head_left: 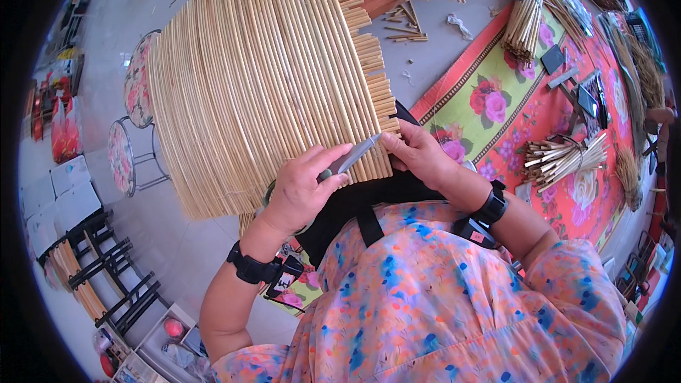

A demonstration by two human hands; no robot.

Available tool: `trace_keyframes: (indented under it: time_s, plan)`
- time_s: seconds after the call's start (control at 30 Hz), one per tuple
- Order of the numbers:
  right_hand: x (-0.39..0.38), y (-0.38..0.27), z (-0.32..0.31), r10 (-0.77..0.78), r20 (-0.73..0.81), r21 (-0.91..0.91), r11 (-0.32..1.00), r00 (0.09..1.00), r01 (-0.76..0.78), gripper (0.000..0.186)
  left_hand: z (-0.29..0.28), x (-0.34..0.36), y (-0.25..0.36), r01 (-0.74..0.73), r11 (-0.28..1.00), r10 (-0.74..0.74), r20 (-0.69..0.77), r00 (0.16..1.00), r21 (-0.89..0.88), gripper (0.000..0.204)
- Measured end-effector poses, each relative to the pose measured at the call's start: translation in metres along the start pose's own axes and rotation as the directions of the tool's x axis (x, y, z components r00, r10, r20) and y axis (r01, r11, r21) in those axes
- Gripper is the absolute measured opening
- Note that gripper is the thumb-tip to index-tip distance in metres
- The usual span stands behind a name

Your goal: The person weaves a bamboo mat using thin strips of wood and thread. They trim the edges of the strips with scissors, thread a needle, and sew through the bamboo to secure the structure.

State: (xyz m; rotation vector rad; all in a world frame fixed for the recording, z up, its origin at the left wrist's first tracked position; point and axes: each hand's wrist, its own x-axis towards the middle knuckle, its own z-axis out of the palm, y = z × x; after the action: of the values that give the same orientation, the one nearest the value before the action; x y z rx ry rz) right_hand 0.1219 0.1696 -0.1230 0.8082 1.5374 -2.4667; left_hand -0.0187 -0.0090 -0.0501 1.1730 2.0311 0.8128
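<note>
A large mat of pale reed stalks [262,78], laid side by side and stitched together, spreads in front of me and reaches my lap. My left hand [301,184] is closed around a tool with a pointed grey blade [357,154]. The hand covers its grip, so its exact kind is unclear. The blade lies over the mat near its right edge, its tip close to my right fingertips. My right hand [422,152] pinches the mat's near right edge, thumb on top, below the row of short stalk ends [379,85].
To the right, a red floral cloth [489,152] carries a tied bundle of short stalks [565,161] and a dark phone-like device [587,100]. A taller stalk bundle [526,14] stands behind. Round floral stools [122,158] are at the left, above a black rack [106,269].
</note>
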Motion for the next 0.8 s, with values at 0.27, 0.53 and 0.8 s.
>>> trace_keyframes:
  time_s: [0.27, 0.53, 0.8]
  plan:
    - [0.002, -0.002, -0.001, 0.064, -0.057, -0.036, 0.997, 0.996, -0.066, 0.026, -0.01, -0.003, 0.009, -0.022, 0.955, 0.023, 0.002, 1.0, 0.297, 0.044]
    - [0.004, -0.001, -0.004, 0.034, -0.039, -0.071, 0.997, 0.999, -0.037, 0.027, -0.028, -0.073, -0.012, 0.056, 0.972, 0.043, -0.406, 0.913, 0.228, 0.045]
    - [0.002, -0.01, 0.0, 0.092, -0.118, -0.123, 0.987, 0.989, -0.106, 0.021, 0.025, -0.246, -0.152, 0.3, 0.923, -0.312, -0.927, 0.208, -0.243, 0.043]
